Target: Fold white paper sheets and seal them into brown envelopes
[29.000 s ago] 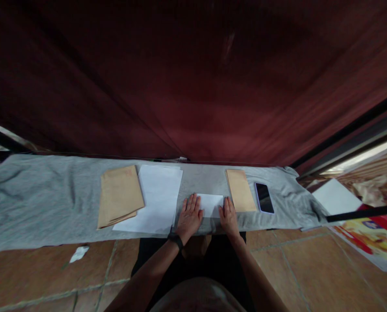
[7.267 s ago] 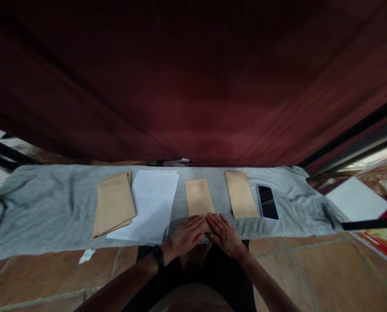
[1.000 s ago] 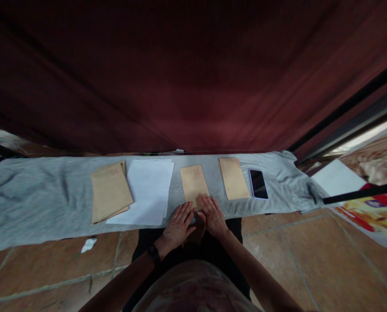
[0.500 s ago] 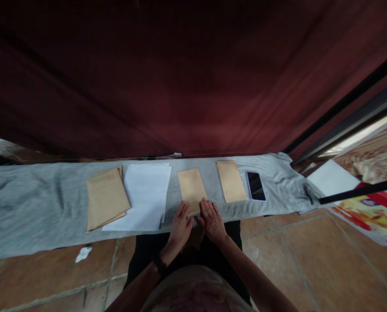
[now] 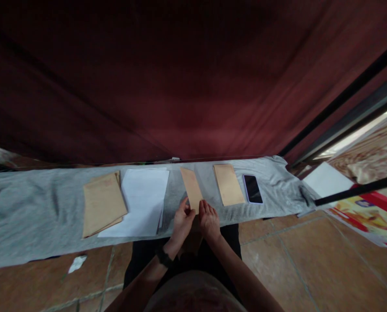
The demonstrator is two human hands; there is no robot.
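Observation:
A tan paper envelope (image 5: 191, 187) is raised and tilted off the grey cloth, its near end between my two hands. My left hand (image 5: 182, 220) pinches its left edge near the bottom, thumb on the near face. Closed fingers of my right hand (image 5: 209, 219) grip the lower right corner. To the right lies a small stack of tan envelopes (image 5: 229, 184). On the left, larger-looking tan envelopes (image 5: 104, 203) overlap a pile of white paper sheets (image 5: 144, 201).
A phone (image 5: 253, 189) with a dark screen lies right of the envelope stack. Grey cloth (image 5: 34, 212) covers the narrow surface. Behind it hangs a dark red curtain (image 5: 187, 86). A scrap of white paper (image 5: 77, 264) is on the tiled floor, and a red and yellow package (image 5: 372, 212) sits at right.
The middle envelope lay flat under both hands; now it is lifted and tilted, gripped by both hands. The view has shifted slightly.

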